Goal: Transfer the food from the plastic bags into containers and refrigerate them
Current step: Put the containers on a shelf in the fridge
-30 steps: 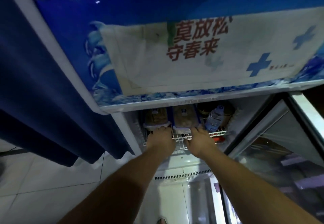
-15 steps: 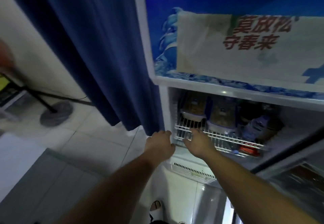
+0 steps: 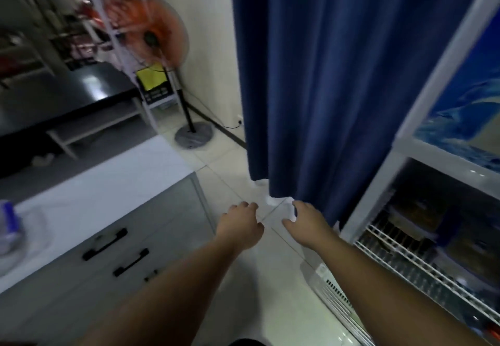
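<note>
Containers (image 3: 422, 218) sat on the wire shelf (image 3: 400, 253) inside the open fridge (image 3: 422, 80), blurred but brownish through their sides, out at about three o'clock from my hands. I had both hands out over the floor tiles (image 3: 270, 278), neither one holding anything. My left hand (image 3: 242, 225) hung with fingers loosely curled, empty; my right hand (image 3: 305, 224) was spread and relaxed, empty as well, its fingertips just in front of the blue curtain (image 3: 338, 75) hem. The fridge shelf lay near the right hand and farther from the left. My read: the stowing looked done, so the step in hand was turning away toward the counter (image 3: 94, 197) at nine o'clock, where something clear and plastic (image 3: 16, 237) sat at the far left edge. To do that well, I judged the fridge door needed shutting first, so the cold stayed in, and the arms needed to clear the shelf lip.
</note>
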